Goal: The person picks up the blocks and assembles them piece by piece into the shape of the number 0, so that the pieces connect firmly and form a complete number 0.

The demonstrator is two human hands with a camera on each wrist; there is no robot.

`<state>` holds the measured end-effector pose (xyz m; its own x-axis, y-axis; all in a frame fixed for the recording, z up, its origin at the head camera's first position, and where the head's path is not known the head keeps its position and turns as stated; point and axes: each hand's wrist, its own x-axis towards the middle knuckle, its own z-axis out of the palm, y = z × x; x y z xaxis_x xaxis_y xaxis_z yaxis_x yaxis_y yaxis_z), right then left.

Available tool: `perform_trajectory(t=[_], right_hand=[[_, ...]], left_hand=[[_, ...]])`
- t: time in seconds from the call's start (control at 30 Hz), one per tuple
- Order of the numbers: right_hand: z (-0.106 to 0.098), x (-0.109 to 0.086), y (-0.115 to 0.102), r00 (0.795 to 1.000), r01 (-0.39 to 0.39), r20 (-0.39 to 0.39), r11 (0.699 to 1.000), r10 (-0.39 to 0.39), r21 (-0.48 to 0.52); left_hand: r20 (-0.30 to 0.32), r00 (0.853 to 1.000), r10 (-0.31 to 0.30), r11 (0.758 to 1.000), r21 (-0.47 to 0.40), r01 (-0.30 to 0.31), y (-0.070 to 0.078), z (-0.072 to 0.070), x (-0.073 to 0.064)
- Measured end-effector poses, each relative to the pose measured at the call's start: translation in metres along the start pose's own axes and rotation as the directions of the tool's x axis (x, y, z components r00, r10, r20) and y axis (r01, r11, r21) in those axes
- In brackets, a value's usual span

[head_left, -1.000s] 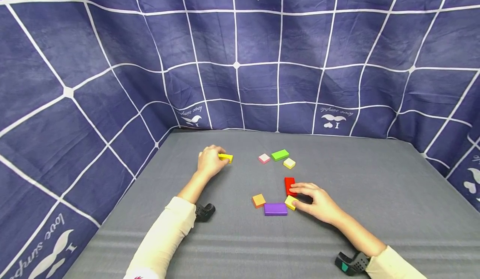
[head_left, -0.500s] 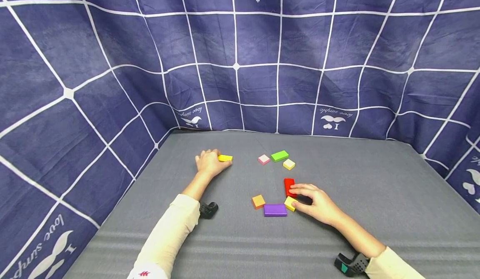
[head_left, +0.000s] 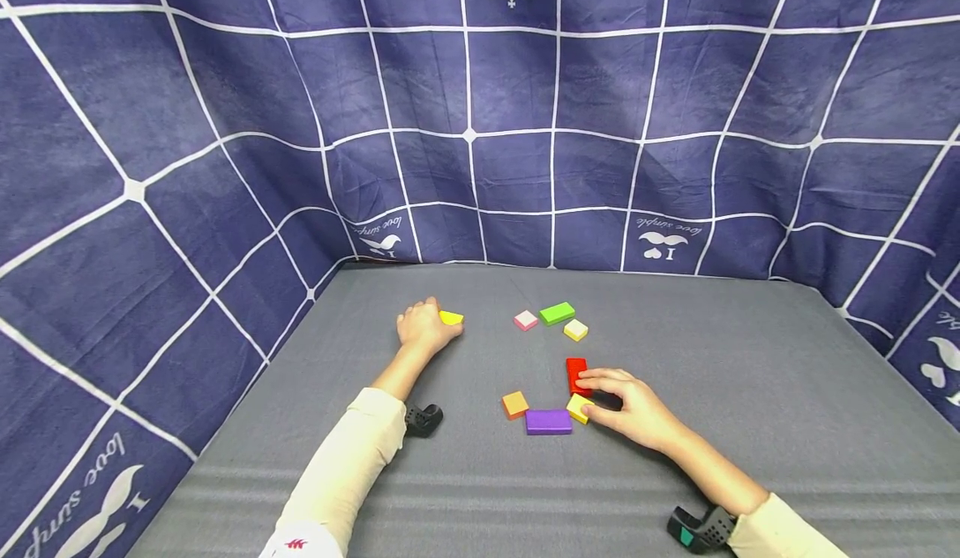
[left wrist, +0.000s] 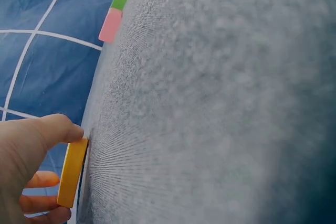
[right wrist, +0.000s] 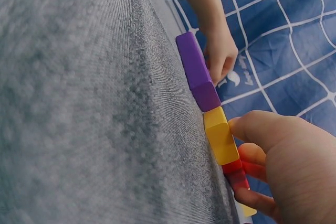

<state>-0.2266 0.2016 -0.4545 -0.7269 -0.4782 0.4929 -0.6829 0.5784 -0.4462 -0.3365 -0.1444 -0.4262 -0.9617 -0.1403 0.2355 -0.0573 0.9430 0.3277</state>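
Observation:
My left hand (head_left: 423, 327) is at the far left of the table, pinching a long yellow block (left wrist: 72, 174) between thumb and fingers; the hand covers part of it in the head view. My right hand (head_left: 633, 408) spans two touching blocks. Its thumb is against a small yellow block (head_left: 577, 406), and its fingers lie on a red block (head_left: 577, 370). Beside the small yellow block lies a purple block (head_left: 548, 423), with an orange square block (head_left: 514, 405) at its left end.
Farther back lie a pink square block (head_left: 526, 320), a green block (head_left: 557, 314) and a small pale-yellow block (head_left: 576, 329), close together. The grey tabletop (head_left: 720, 349) ends at a blue checked curtain (head_left: 517, 166) behind and on the left.
My left hand has turned and shifted slightly while holding the long yellow block, and its forearm has moved a little right. My right hand keeps its place on the small yellow and red blocks.

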Motion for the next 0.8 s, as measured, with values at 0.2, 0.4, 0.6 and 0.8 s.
perform_trajectory(t=[0.2,0.4,0.6,0.8], right_hand=[[0.001,0.0,0.0,1.0,-0.002,0.001,1.0,0.002,-0.005],[0.001,0.0,0.0,1.0,-0.003,-0.002,1.0,0.003,-0.005],[0.001,0.0,0.0,1.0,0.0,-0.004,1.0,0.0,-0.007],[0.001,0.0,-0.001,1.0,0.006,-0.008,1.0,-0.006,-0.003]], left_hand=[[-0.012,0.999,0.039,0.998,-0.042,-0.04,-0.001,-0.002,-0.004],[0.032,0.992,0.126,0.991,-0.055,-0.124,0.001,-0.007,-0.012],[0.032,0.972,0.234,0.971,-0.064,-0.232,0.005,-0.01,-0.022],[0.032,0.942,0.333,0.939,-0.106,-0.328,0.012,-0.012,-0.031]])
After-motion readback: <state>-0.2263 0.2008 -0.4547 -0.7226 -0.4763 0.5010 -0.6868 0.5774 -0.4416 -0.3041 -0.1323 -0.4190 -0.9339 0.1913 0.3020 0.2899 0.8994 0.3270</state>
